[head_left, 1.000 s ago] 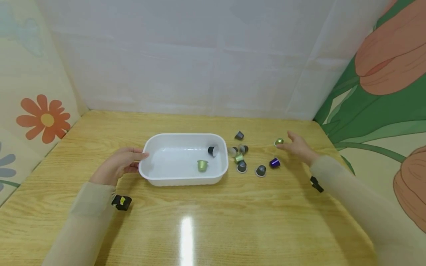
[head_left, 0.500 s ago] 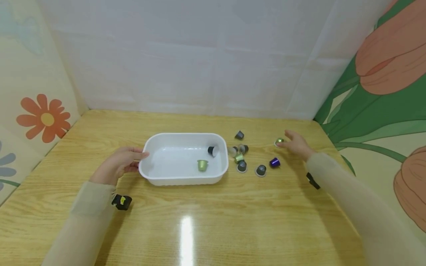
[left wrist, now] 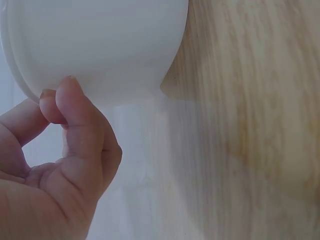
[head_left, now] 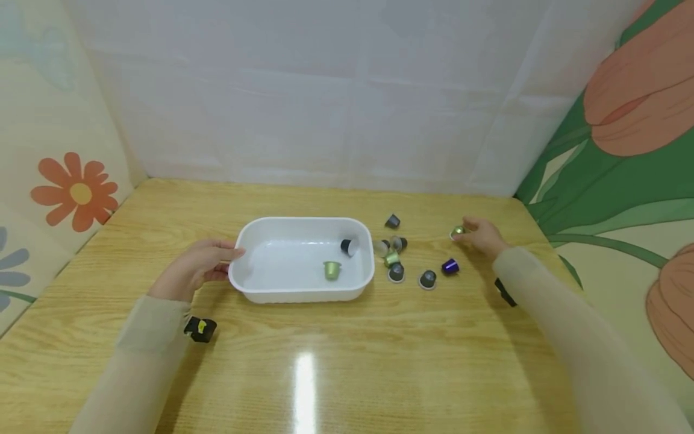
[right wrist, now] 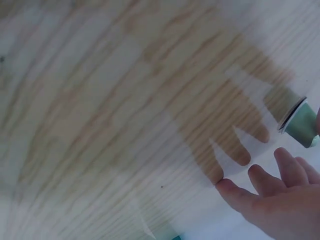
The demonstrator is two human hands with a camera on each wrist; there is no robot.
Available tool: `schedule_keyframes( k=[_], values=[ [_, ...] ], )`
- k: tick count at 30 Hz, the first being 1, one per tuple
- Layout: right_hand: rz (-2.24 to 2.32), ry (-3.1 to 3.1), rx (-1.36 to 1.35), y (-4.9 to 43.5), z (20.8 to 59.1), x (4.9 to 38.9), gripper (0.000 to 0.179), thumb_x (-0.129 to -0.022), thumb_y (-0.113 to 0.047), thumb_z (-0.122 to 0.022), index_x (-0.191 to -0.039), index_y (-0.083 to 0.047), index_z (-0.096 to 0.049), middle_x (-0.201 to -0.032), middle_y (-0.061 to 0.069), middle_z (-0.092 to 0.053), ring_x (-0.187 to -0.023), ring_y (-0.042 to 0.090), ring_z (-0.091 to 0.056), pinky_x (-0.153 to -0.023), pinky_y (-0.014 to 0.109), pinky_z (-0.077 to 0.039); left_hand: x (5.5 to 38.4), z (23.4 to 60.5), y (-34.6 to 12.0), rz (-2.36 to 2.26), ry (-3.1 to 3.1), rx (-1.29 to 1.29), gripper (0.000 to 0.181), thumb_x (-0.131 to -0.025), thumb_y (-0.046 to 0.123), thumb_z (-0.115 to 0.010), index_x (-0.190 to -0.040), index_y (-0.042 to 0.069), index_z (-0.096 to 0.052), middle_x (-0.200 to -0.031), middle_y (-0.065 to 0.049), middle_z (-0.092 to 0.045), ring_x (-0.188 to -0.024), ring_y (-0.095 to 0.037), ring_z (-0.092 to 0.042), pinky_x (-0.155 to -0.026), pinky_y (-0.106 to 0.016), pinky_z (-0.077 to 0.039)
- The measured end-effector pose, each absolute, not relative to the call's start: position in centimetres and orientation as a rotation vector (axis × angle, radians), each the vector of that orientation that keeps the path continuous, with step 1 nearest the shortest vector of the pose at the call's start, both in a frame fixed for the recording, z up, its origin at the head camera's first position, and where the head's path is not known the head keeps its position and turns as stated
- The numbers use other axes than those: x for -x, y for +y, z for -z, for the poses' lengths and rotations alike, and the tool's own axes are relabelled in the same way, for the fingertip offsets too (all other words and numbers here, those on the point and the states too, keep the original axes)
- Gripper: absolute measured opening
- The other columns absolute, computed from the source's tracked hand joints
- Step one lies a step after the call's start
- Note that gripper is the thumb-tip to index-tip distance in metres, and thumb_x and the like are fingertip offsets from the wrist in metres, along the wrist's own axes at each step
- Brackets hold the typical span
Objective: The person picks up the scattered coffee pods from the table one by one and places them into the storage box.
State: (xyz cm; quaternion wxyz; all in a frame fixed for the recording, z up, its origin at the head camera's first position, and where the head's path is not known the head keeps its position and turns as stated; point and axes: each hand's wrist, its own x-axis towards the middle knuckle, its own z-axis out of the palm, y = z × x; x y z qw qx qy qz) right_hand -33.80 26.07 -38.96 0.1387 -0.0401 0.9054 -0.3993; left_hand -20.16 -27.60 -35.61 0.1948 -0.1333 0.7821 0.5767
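Note:
A white plastic tub (head_left: 300,296) stands left of centre on the table, and my left hand (head_left: 195,265) pinches its left rim between thumb and fingers. In the left wrist view, curled fingertips (left wrist: 70,97) press under the tub's lip. Two coffee capsules lie inside: a black one (head_left: 347,247) and a light green one (head_left: 332,270). Off to the right, my right hand (head_left: 486,237) has thumb and index finger around a shiny green coffee capsule (head_left: 457,231), rim down at the tabletop. The right wrist view shows this capsule (right wrist: 302,126) at its edge, with the other fingers spread below.
Between tub and right hand lie several more capsules: a dark one (head_left: 393,221) at the back, a clustered light green one (head_left: 391,259), dark grey ones (head_left: 428,278) and a purple one (head_left: 450,266). The wooden table (head_left: 347,374) meets a white backdrop (head_left: 336,120) behind.
The right thumb and index finger have drawn in around the green capsule, and the right forearm has shifted slightly left. My left hand keeps its grip on the tub.

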Motion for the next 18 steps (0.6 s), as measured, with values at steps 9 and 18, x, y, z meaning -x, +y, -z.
schedule_keyframes(
  k=[9, 18],
  values=[
    [1.057, 2.641, 0.098, 26.0, 39.1, 34.3, 0.070, -0.095, -0.017, -0.064, -0.147, 0.009, -0.025, -0.152, 0.026, -0.026, -0.139, 0.043, -0.025, -0.113, 0.050, -0.025, 20.1, 35.4, -27.5, -1.625, 2.191, 0.371, 0.038, -0.100, 0.015, -0.055, -0.125, -0.012, -0.045, -0.086, 0.000, -0.058, -0.071, -0.010, -0.058, -0.066, -0.024, -0.055],
    [0.920, 2.692, 0.052, 26.0, 39.3, 34.9, 0.066, -0.093, -0.022, -0.068, -0.144, 0.004, -0.036, -0.149, 0.028, -0.031, -0.135, 0.046, -0.029, -0.111, 0.052, -0.027, 20.1, 35.4, -27.4, -1.627, 2.181, 0.386, 0.033, -0.100, 0.015, -0.055, -0.121, -0.009, -0.047, -0.084, 0.001, -0.058, -0.070, -0.010, -0.058, -0.066, -0.024, -0.055]
  ],
)
